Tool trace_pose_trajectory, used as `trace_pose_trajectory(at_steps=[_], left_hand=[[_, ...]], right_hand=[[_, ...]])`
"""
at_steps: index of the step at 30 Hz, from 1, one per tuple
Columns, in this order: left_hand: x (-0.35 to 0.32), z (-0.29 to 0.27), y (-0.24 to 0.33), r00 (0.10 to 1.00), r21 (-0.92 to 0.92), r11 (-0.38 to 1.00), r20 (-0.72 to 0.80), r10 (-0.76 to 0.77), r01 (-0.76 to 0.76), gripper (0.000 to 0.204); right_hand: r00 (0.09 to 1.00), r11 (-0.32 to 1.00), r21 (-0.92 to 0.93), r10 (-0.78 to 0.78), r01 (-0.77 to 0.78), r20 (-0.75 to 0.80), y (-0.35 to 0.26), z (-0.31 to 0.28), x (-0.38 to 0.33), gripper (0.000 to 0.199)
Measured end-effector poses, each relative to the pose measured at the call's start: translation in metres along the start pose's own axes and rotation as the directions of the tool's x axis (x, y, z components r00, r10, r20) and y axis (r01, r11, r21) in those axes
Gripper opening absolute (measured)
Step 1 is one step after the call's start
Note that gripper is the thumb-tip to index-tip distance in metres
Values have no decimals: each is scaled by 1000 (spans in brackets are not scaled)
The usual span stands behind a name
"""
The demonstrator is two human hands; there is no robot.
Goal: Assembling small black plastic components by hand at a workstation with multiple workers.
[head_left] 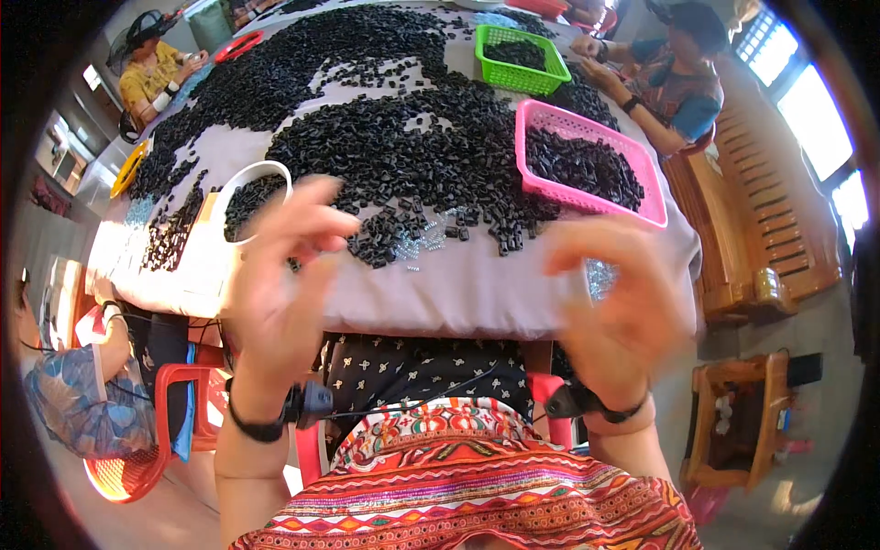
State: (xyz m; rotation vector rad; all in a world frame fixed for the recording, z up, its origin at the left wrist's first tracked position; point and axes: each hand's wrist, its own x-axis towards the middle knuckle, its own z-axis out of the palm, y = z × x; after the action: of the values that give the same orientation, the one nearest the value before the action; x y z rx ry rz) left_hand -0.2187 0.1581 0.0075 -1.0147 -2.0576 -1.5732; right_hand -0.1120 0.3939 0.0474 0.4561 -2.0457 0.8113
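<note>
Both hands are raised over the near edge of the table and smeared by motion. My left hand (291,275) is beside a white round basket (226,203) of small black parts; its fingers look apart, with nothing visible in them. My right hand (621,307) is curved, with a gap between finger and thumb, and I see nothing held. Small silver springs (600,278) show on the cloth through that gap. Between the hands, more silver springs (423,240) lie at the near edge of a broad spread of small black plastic parts (394,156).
A pink basket (656,188) and a green basket (522,82) hold black parts at the right. A yellow ring-shaped rim (128,170) and a red one (236,46) lie left. Other people sit around the table. A wooden bench (761,183) stands right, a red chair (165,394) left.
</note>
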Motion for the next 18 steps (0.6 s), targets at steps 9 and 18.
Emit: trace_pose_trajectory(at_steps=[9, 18], left_hand=[[-47, 57, -122, 922, 440, 896, 320, -219, 60, 24], [-44, 65, -132, 925, 434, 895, 293, -243, 97, 16]], right_hand=[[755, 935, -252, 350, -249, 554, 94, 117, -60, 17], [770, 927, -306, 356, -218, 529, 109, 143, -86, 8]])
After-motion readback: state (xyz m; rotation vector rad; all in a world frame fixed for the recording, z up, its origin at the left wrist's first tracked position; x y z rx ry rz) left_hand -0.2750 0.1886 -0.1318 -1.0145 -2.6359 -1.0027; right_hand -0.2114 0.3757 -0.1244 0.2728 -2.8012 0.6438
